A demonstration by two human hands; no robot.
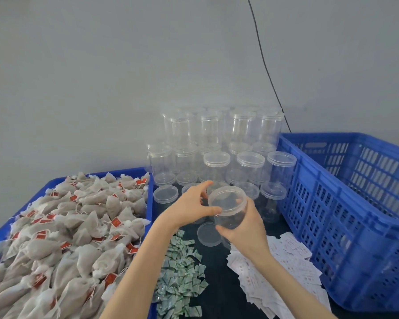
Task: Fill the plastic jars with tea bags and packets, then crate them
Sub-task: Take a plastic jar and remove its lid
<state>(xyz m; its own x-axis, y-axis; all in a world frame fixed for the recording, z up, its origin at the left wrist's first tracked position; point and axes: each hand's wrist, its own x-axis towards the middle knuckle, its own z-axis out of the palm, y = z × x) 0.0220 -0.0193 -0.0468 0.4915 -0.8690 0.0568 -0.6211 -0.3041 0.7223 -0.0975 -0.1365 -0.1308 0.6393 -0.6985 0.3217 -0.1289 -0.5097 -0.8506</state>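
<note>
Two hands (217,217) round one jar (228,210)

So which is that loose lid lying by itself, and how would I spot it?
Start at the big blue crate on the right. On the dark table left of it, below the held jar, lies a clear round lid. It alone lies flat, off any jar.

A clear, colourless jar (229,209) is seen, with more clear jars (219,143) stacked behind it. The tea bags (62,229) are shown in off-white mesh, marked by small red tags. Their tray (150,203) is coloured bright blue, and the same blue is worn by the slotted crate (346,203). Green-and-white printed packets (182,270) are spread over a black table (219,293), beside white packets (279,270) dotted with faint red print. A black cable (266,67) is traced across a pale grey wall (101,77).
</note>
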